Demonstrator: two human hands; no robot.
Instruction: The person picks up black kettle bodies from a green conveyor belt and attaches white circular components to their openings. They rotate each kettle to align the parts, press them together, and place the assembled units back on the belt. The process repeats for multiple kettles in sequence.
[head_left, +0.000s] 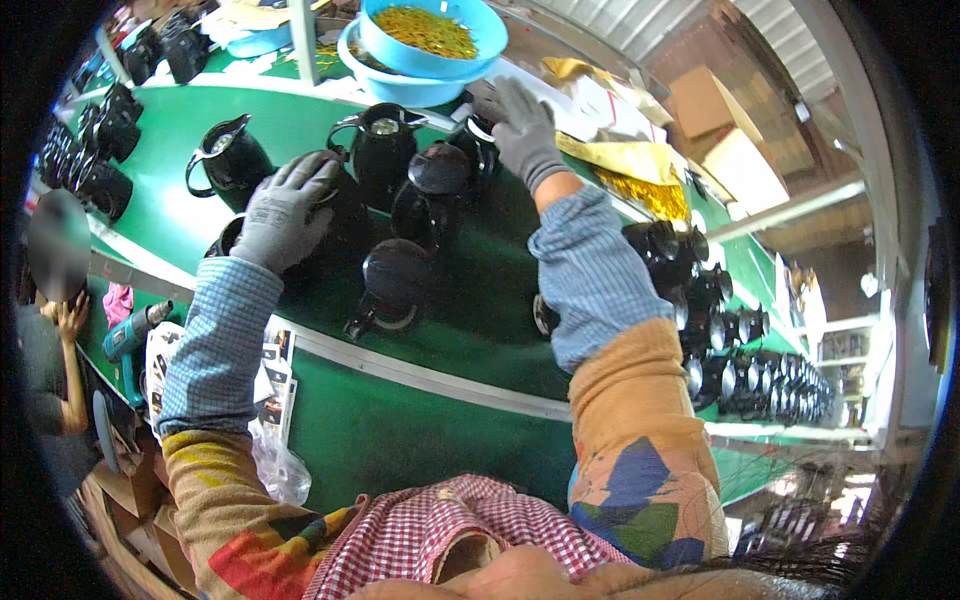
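Observation:
My left hand [285, 215], in a grey glove, is curled over a dark jug [341, 217], which it largely covers. Farther right and back, my gloved right hand [522, 130] has its fingers stretched out and apart over another black jug [483, 150], partly hidden beneath it. Between the hands an open black jug [384, 150] stands upright, showing a shiny inside. Nearer me are a jug with a dark round lid [438, 170] and another lidded one [396, 270]. Left of my left hand stands an open jug [234, 152] with its handle outward.
Light blue basins [432, 70] with yellowish strips stand behind the green belt [290, 110]. Rows of black jugs [760, 385] line the right; more dark jugs [105, 130] stand far left. At left, a person's hand [70, 318] is near a green heat gun [130, 332].

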